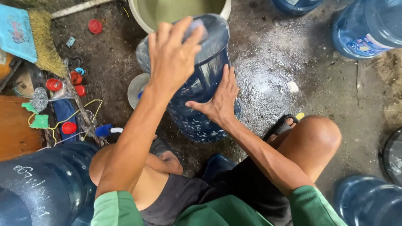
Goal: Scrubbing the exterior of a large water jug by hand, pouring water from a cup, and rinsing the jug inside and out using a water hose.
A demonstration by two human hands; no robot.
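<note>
Left hand (173, 52) spread atop blue water jug (197, 92), right hand (220, 100) seemingly flat against side

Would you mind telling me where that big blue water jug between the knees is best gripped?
Probably two-handed: the left hand over the top end, the right hand flat on the right side of the blue water jug. Its round, wet-looking wall offers no handle.

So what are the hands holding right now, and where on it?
Both are on the big blue water jug: the left hand lies over its upper end, and the right hand presses flat against its side. Neither closes around it.
</note>
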